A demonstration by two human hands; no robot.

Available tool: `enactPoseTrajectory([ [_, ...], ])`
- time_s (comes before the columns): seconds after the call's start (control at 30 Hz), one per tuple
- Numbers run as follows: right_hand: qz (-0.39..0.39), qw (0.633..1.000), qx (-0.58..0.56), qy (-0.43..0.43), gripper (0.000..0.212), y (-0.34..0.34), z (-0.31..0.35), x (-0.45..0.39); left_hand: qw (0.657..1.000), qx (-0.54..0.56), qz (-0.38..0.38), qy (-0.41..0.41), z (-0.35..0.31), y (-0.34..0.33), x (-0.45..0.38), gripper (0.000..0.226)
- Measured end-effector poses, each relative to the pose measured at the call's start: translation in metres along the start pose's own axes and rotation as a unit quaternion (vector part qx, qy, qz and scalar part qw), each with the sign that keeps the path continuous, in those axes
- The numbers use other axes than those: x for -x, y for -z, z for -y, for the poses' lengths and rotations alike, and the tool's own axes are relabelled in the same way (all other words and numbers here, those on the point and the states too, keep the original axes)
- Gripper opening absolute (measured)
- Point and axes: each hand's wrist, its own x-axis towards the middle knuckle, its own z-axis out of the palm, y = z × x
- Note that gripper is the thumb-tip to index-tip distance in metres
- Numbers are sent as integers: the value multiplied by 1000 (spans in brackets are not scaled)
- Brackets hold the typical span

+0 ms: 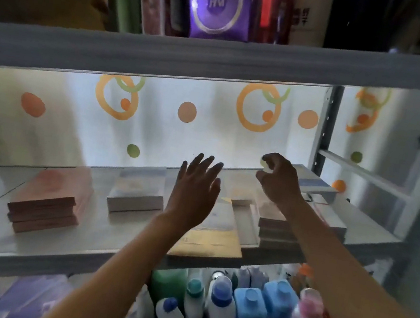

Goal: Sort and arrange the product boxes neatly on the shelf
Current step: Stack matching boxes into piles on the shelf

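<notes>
Pink stack (45, 205) sorted; left hand (193, 191) open, right hand (279, 181) pinching small pale object (265, 164); right-of-pink boxes (300, 224) need squaring next.

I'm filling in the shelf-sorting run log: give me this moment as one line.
left hand: open, over shelf | right hand: pinches small pale object | pink box stack: left, untouched

Both arms reach forward, the left hand (195, 186) flat with fingers spread, the right hand (277, 181) curled, pinching something small.
</notes>
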Motion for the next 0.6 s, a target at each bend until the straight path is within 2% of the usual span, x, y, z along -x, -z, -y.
enactPoseTrajectory([
  [0.17,-54,989,52,-128,39,49,-75,-23,997,54,46,-35,-64,-35,-22,48],
  [0.23,-14,974,121,-193,40,67,-98,-29,993,92,62,-26,-86,-41,-25,50],
  [0.3,41,953,137,-265,46,84,-118,-36,988,116,97,-22,-105,-48,-26,49],
  [0.4,93,940,70,-321,63,100,-142,-44,972,164,167,0,-118,-57,-31,41],
  [0.47,69,938,21,-338,71,104,-150,-45,967,183,180,0,-118,-60,-36,31],
  [0.6,84,932,-50,-348,55,97,-158,-46,966,165,199,-16,-117,-59,-44,27],
])
